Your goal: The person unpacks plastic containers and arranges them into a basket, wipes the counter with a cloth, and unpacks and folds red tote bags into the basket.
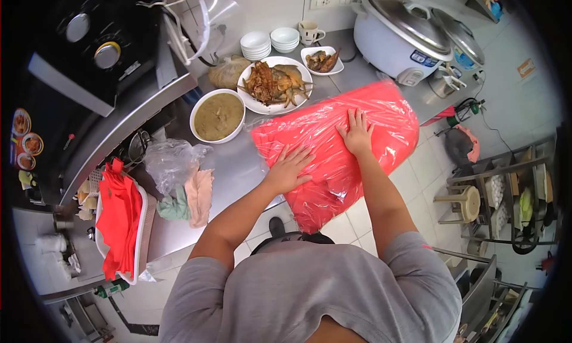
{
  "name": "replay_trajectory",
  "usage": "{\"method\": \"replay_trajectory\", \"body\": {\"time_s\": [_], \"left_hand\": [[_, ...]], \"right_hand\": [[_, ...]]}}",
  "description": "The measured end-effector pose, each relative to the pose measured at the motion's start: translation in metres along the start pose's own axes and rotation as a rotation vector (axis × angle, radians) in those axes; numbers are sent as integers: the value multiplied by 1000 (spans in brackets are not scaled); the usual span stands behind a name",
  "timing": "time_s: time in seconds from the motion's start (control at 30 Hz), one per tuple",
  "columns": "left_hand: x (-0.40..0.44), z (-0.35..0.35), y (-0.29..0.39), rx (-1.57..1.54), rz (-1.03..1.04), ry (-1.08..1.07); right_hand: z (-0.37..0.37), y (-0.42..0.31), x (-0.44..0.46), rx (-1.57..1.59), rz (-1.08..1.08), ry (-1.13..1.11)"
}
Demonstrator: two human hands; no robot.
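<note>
A large bundle of red plastic (381, 108) in a clear, shiny wrap lies on the metal counter, its near part hanging past the front edge. My left hand (290, 169) rests flat on its left part, fingers spread. Further up and to the right, my right hand (357, 131) presses flat on the same bundle, fingers also apart. Neither hand grips anything. Just beyond the bundle stand a white plate (262, 109) of fried fish (277, 84) and a bowl of greenish-brown soup (219, 115).
Behind are stacked white bowls (255, 42), a mug (308, 32), a small fish dish (322, 61) and a big rice cooker (399, 36). At left, a white basket (143, 224) holds red plastic, beside cloths (198, 197) and a crumpled clear bag (174, 161). A stool (465, 203) stands right.
</note>
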State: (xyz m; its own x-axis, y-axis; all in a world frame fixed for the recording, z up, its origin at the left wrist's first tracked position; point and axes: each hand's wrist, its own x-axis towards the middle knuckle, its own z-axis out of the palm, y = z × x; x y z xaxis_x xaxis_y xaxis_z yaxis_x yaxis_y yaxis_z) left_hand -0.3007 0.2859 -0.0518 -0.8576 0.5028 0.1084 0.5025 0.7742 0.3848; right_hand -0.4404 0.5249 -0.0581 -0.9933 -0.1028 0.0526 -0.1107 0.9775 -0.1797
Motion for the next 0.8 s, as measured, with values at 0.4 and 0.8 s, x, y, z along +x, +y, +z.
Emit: {"method": "replay_trajectory", "body": {"time_s": [0.4, 0.8], "left_hand": [[1, -7, -1, -107, -63, 58], [134, 14, 75, 53, -262, 32]], "right_hand": [[-32, 23, 9, 480, -25, 18], [-33, 212, 75, 240, 126, 365]]}}
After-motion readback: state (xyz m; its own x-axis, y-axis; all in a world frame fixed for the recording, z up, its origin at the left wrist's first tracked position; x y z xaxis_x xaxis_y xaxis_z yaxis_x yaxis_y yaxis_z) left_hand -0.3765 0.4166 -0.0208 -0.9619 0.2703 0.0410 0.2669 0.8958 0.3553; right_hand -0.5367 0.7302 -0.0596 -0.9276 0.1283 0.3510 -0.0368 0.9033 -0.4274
